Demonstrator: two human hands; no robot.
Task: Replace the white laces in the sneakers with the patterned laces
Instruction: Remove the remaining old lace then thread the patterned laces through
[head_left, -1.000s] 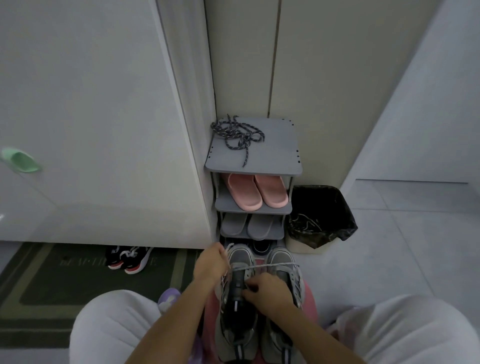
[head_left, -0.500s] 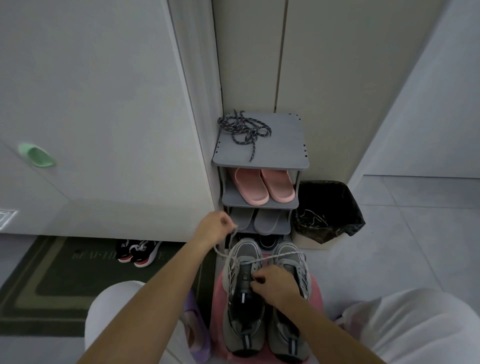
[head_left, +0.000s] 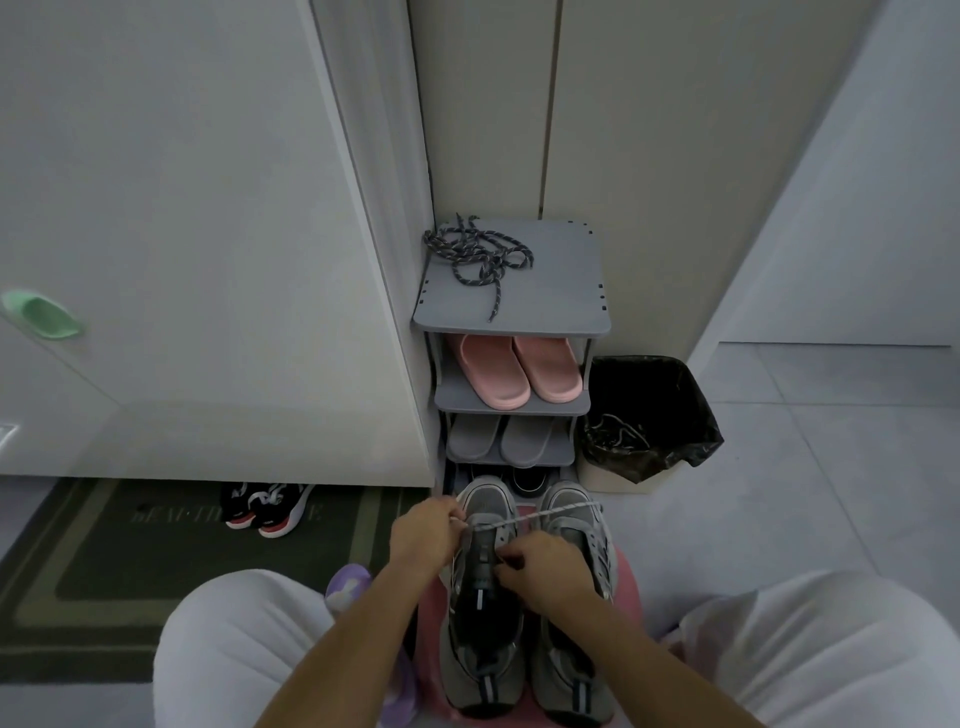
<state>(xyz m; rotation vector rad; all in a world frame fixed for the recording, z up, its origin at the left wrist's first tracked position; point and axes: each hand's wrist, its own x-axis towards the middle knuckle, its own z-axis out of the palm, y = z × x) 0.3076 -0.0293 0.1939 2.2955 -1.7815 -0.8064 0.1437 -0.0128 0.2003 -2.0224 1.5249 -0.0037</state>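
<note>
Two grey sneakers stand side by side on a pink stool (head_left: 629, 582) between my knees: the left sneaker (head_left: 483, 613) and the right sneaker (head_left: 576, 530). My left hand (head_left: 423, 535) grips a white lace (head_left: 545, 515) at the left sneaker's upper edge; the lace runs rightward across both toes. My right hand (head_left: 540, 569) pinches something at the left sneaker's eyelets, and my fingers hide what it is. The dark patterned laces (head_left: 475, 254) lie tangled on the top of the grey shoe rack (head_left: 561, 301).
The rack holds pink slippers (head_left: 519, 371) and grey slippers (head_left: 498, 439) on lower shelves. A bin with a black liner (head_left: 649, 415) stands to its right. Black and red shoes (head_left: 265, 506) sit on a dark green mat (head_left: 104, 545) at left. A purple slipper (head_left: 348, 584) lies by my left knee.
My left hand, raised high with the white lace half a second ago, has come back down to the left sneaker's edge. My right hand stays at the eyelets.
</note>
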